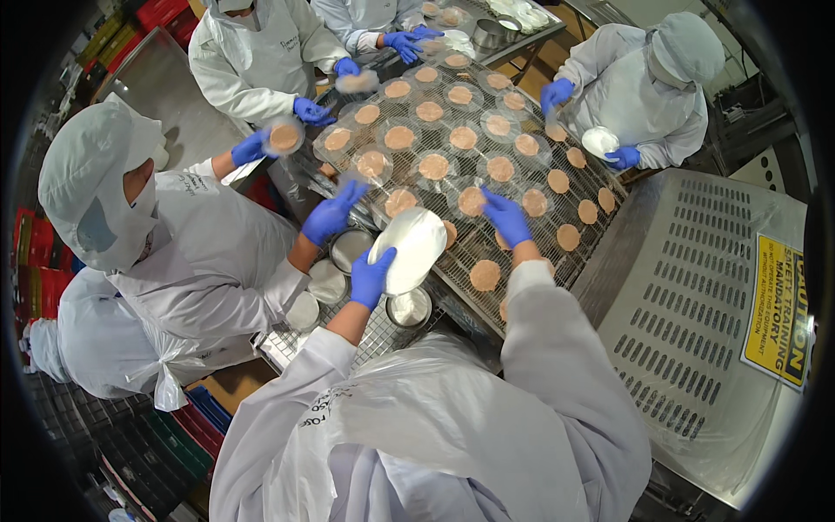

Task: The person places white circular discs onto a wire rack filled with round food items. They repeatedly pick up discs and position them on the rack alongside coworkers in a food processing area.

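My left hand (372, 277), in a blue glove, is closed on the edge of a stack of white round sheets (412, 250), held tilted over the near left side of the conveyor. My right hand (508, 219), also gloved in blue, reaches over the wire mesh belt (448, 252). Its fingers are stretched toward a round pinkish patty (470, 202), with the fingertips at or very near its right edge. Rows of similar patties cover the belt, and several have translucent discs around them. Whether my right fingers touch a disc is too small to tell.
Round metal tins (409, 308) with white sheets stand on a wire rack (376, 337) beside my left forearm. A co-worker's blue-gloved hand (329, 216) is close on the left. Other workers surround the belt's far side. A slotted metal cover (674, 304) lies to the right.
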`<state>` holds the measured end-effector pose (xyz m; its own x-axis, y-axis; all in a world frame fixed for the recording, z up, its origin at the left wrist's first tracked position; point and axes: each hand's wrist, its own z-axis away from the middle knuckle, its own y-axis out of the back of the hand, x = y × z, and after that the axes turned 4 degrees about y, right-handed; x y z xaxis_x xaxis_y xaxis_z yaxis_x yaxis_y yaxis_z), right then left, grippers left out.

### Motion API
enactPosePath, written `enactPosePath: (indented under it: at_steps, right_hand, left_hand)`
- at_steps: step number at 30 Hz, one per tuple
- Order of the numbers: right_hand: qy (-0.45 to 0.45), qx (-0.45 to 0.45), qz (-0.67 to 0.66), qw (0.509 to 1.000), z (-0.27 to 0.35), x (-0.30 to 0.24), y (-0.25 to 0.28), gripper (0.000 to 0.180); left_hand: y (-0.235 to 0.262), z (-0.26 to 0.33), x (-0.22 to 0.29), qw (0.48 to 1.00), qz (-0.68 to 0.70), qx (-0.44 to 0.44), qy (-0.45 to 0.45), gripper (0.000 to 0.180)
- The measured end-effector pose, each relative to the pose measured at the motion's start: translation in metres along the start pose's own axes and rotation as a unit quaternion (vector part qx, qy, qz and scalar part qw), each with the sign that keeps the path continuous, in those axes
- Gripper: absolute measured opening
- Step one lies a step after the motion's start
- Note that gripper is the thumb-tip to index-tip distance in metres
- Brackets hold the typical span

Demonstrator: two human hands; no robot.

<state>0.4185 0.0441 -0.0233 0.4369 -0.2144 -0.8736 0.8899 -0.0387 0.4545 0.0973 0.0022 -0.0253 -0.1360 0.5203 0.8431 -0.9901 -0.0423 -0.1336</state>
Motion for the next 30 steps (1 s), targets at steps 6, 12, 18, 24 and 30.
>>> enactPosePath:
  at_steps: [6,12,18,24,30]
  right_hand:
    - [0.023,0.028,0.025,0.999,0.035,-0.042,-0.096,0.033]
    - [-0.059,0.1,0.087,0.989,0.016,-0.001,-0.012,0.027]
    - [-0.06,-0.034,0.284,0.956,0.044,0.036,-0.064,0.037]
    - [0.217,0.031,0.37,0.903,0.077,0.111,-0.098,0.029]
    - [-0.039,0.356,0.255,0.898,-0.001,0.113,0.108,0.033]
  left_hand:
    - [-0.007,-0.01,0.02,0.999,0.005,-0.04,-0.019,0.039]
    - [0.024,-0.007,-0.033,0.999,0.022,0.024,0.012,0.042]
    - [0.037,-0.003,-0.039,0.999,0.005,0.033,0.03,0.046]
    - [0.022,-0.004,-0.024,0.999,0.022,0.026,0.023,0.049]
    - [0.026,0.005,-0.022,0.999,-0.021,0.01,0.03,0.049]
